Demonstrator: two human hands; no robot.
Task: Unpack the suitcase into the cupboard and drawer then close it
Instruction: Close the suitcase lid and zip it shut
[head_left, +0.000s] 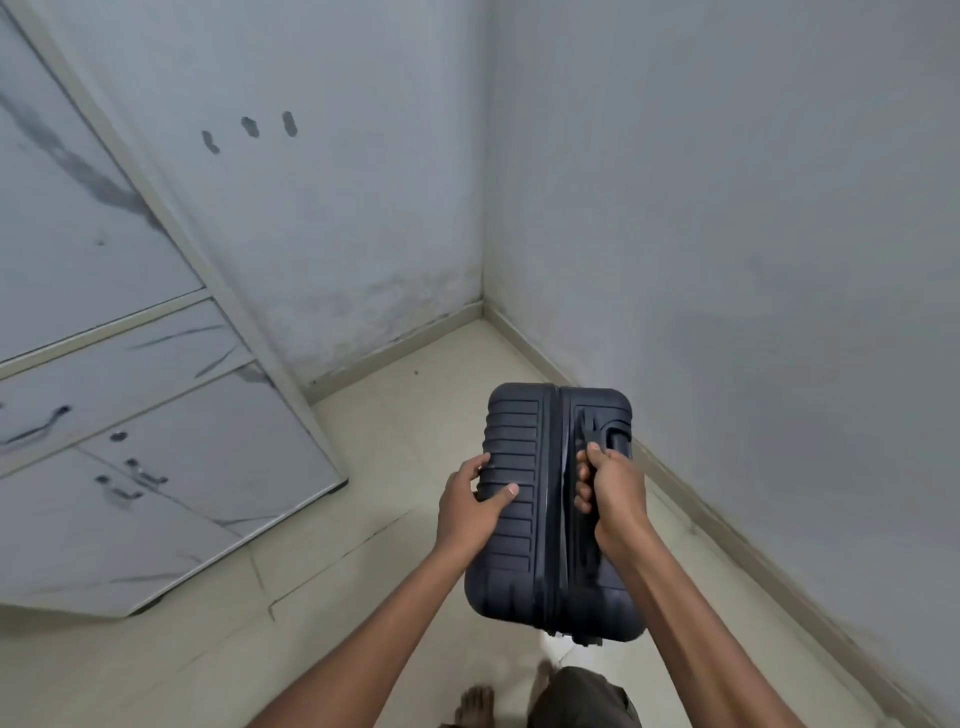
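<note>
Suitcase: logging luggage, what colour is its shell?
Dark navy, ribbed suitcase; head view.

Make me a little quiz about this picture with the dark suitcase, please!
1. True or false: the dark navy ribbed hard-shell suitcase is lying wide open on the floor.
2. Which hand curls round the suitcase's handle? A) left hand B) right hand
3. Fill in: the white marble-patterned cupboard stands to the person's ____ side.

Key:
1. False; it is shut and held up.
2. B; the left hand grips the ribbed shell.
3. Left.
</note>
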